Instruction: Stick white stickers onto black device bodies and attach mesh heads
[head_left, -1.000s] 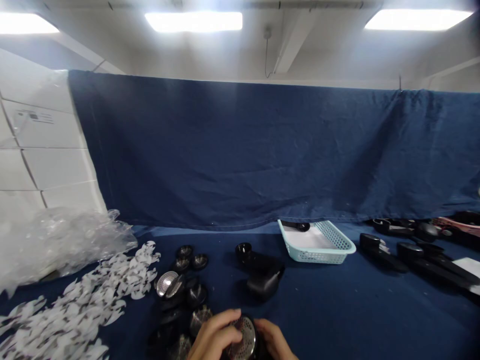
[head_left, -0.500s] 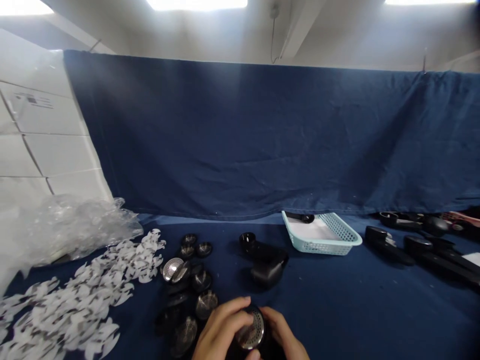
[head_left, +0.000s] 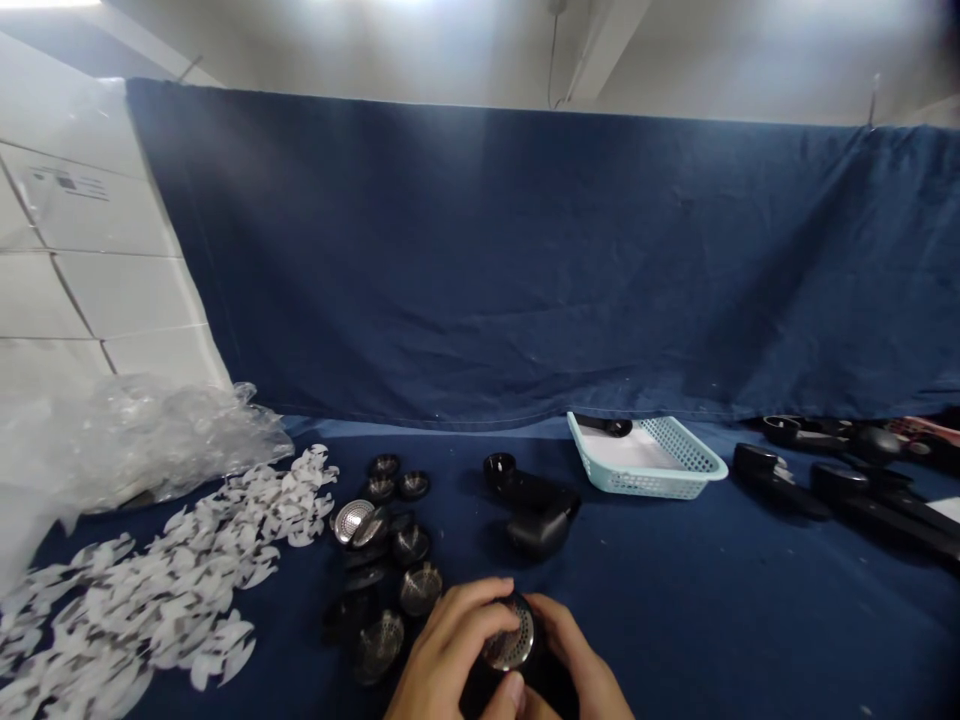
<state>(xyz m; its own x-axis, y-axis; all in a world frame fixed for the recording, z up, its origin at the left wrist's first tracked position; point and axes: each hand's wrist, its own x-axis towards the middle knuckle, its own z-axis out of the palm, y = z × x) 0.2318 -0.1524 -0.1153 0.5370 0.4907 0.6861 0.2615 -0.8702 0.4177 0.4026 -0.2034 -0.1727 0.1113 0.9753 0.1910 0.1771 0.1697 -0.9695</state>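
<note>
A round black part with a perforated silver metal disc (head_left: 517, 640) is held low in the middle of the view. My left hand (head_left: 457, 655) wraps round its left side, with fingertips on the disc. From the right, my right hand (head_left: 581, 660) grips its edge. The underside of the part is hidden. Several round black parts with metal mesh discs (head_left: 380, 645) lie to the left of my hands. Just beyond them rests a black curved part with a ring end (head_left: 536, 510).
A pale blue basket (head_left: 652, 483) holds a black part on white paper. Several black handled parts (head_left: 780, 485) lie at the right. White plastic pieces (head_left: 172, 580) are spread at the left, near clear plastic bags (head_left: 172, 440) and white boxes (head_left: 120, 290). A blue cloth (head_left: 525, 260) hangs behind.
The camera view has shifted slightly. Both hands stay round the round part, and the thumb of my left hand shows more over its near edge.
</note>
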